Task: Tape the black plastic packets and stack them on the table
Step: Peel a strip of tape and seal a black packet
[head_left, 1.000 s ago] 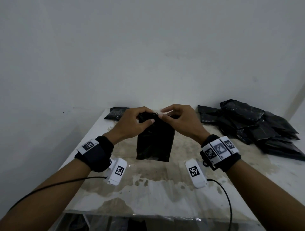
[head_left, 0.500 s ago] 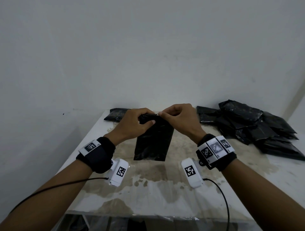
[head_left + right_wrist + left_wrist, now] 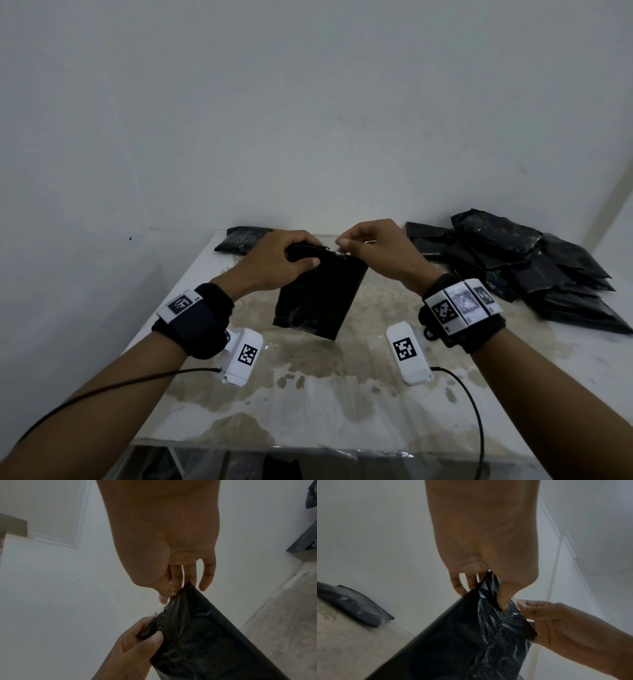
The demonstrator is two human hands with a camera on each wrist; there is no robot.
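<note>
A black plastic packet [image 3: 320, 294] hangs above the table [image 3: 308, 404], tilted, its lower end free. My left hand [image 3: 284, 260] grips its folded top left corner, thumb on the near side; the left wrist view shows that hand [image 3: 486, 555] pinching the crumpled top of the packet [image 3: 471, 642]. My right hand [image 3: 373, 250] pinches the top right corner, where a bit of clear tape glints; in the right wrist view its fingers [image 3: 175, 588] hold the packet's [image 3: 205, 635] upper edge. A pile of black packets [image 3: 520, 267] lies at the back right. One single packet [image 3: 239, 239] lies at the back left.
The table has a stained, plastic-covered top and stands against a pale wall [image 3: 308, 120]. Its near edge [image 3: 308, 445] runs below my forearms. Cables trail from both wrist cameras toward me. Bare tabletop lies under the held packet.
Both hands have kept their hold on the packet's top. The packet has tilted, its lower end swinging slightly right, and the right hand has drawn a little away from the left.
</note>
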